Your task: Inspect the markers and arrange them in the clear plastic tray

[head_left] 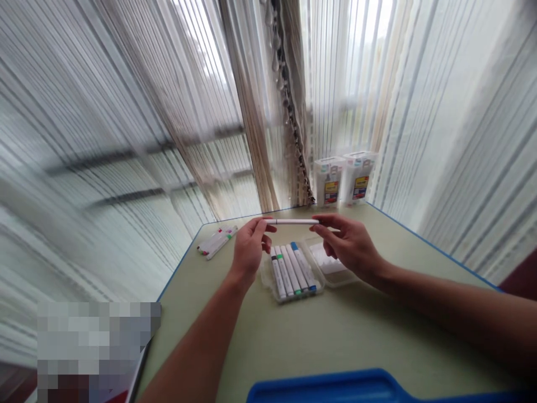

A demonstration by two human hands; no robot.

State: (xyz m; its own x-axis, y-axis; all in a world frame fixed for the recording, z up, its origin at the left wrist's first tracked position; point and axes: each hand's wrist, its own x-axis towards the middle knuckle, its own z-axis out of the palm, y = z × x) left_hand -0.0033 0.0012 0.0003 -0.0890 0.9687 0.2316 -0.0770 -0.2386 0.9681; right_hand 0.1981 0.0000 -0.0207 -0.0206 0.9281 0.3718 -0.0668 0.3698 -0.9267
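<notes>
A slim white marker (293, 221) lies level in the air, held at both ends above the table. My left hand (251, 243) pinches its left end, and my right hand (344, 238) grips the other end between thumb and fingers. Just below is an open clear plastic case (280, 300) with several white markers (289, 268) side by side in it, some with green, black or blue ends. The case's lid (331, 266) is folded out to the right, partly behind my right hand.
Several loose markers (217, 242) lie at the table's far left. Two clear boxes with labels (344, 179) stand at the back corner by the string curtains. A blue plastic object (327, 386) is at the near edge of the pale green table (251, 341).
</notes>
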